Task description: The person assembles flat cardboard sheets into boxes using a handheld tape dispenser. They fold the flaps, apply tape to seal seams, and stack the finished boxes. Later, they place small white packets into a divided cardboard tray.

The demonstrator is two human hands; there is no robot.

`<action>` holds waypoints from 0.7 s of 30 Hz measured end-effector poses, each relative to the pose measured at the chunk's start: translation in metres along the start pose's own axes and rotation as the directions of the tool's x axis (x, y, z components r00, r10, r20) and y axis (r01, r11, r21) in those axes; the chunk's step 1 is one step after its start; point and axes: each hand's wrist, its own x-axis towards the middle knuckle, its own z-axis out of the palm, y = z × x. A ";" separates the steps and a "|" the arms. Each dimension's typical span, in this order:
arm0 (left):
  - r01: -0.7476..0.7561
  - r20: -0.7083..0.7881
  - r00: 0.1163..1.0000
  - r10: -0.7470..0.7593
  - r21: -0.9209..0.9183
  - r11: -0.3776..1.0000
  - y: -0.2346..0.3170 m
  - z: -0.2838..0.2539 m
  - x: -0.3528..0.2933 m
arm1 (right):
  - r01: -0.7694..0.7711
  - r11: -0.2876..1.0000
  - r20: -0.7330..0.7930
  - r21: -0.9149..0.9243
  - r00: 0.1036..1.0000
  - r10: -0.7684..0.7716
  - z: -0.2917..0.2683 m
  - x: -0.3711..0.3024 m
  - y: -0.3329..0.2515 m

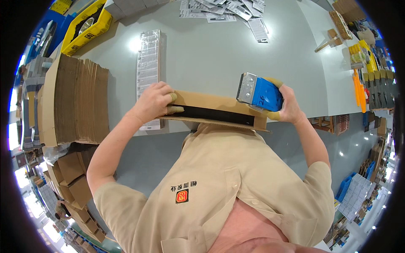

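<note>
A long, narrow cardboard box [206, 99] lies along the near edge of the table, close against my body. A dark gap shows along its length; what lies inside I cannot make out. My left hand [155, 99] grips the box's left end, thumb and fingers pinched over its edge. In my right hand [290, 105] is a blue tape dispenser [269, 95] with a toothed metal blade, held over the box's right end. Whether the blade touches the cardboard I cannot tell. Pale tan finger covers are on some fingers of both hands.
A tall stack of flattened cardboard [80, 101] stands at the left. Beyond my left hand lies a long film-wrapped pack [148, 59]. A yellow bin [103, 23] sits at the far left, and flat printed packets [223, 9] are heaped at the far edge. Orange-handled tools [358, 90] are at right.
</note>
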 end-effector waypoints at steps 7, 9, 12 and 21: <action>0.091 -0.111 0.989 -0.094 -0.035 0.995 0.073 -0.027 0.005 | -0.023 1.000 0.069 -0.004 0.997 0.023 -0.002 -0.012 -0.001; 0.171 0.105 0.980 -0.171 0.013 0.985 0.068 0.001 0.008 | -0.062 0.998 0.064 0.013 0.996 0.061 -0.005 -0.012 -0.001; 0.208 -0.013 0.977 -0.213 -0.165 0.964 0.047 0.033 0.012 | -0.168 0.982 0.034 0.081 0.986 0.166 -0.008 -0.008 0.003; 0.053 -0.251 0.967 -0.051 0.000 0.999 0.069 0.025 0.019 | -0.276 0.959 0.047 0.070 0.961 0.273 -0.012 -0.012 0.012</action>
